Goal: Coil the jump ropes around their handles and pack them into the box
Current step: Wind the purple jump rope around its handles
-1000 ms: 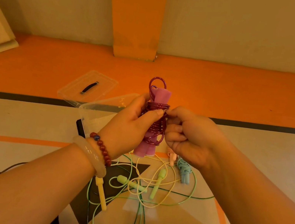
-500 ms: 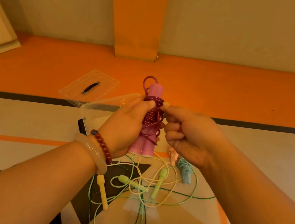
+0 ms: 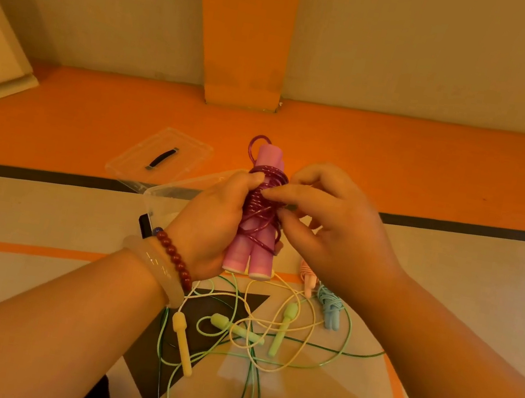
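My left hand (image 3: 215, 222) grips the pink jump rope bundle (image 3: 253, 253), two pink handles held upright side by side with dark purple cord wound round their middle. My right hand (image 3: 328, 230) pinches the purple cord at the bundle's right side with thumb and forefinger. A small loop of cord sticks out above the handle tops. The clear plastic box (image 3: 167, 198) stands on the floor behind my left hand, mostly hidden by it.
The box's clear lid (image 3: 160, 157) with a black handle lies further back left. On the floor below my hands lie tangled yellow rope (image 3: 183, 342) and green rope (image 3: 237, 328), a coiled blue rope (image 3: 329, 309) and a coiled pink-orange one (image 3: 307, 276).
The bundle has dropped slightly and tilted. My right hand opened from a curled fist and moved up to pinch the cord at the wraps; my left thumb slid up the bundle.
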